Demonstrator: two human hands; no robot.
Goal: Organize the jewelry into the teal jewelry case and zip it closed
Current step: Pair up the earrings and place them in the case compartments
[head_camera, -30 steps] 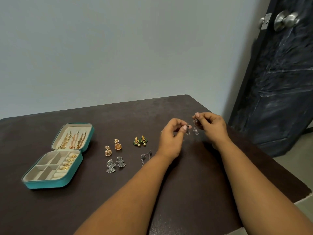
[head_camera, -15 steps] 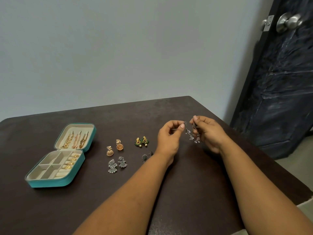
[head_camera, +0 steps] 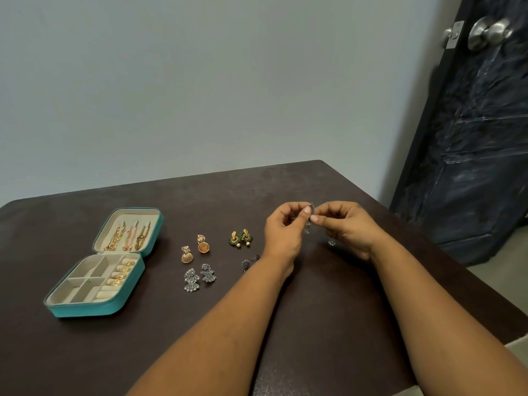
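Hands drawn together since half-second ago: left hand (head_camera: 283, 232) and right hand (head_camera: 347, 225) both pinch silver drop earrings (head_camera: 308, 228) above surface (head_camera: 314, 324), right of centre. Probably pairing them. Teal jewelry case (head_camera: 94, 308) open far left, other earrings unpacked.
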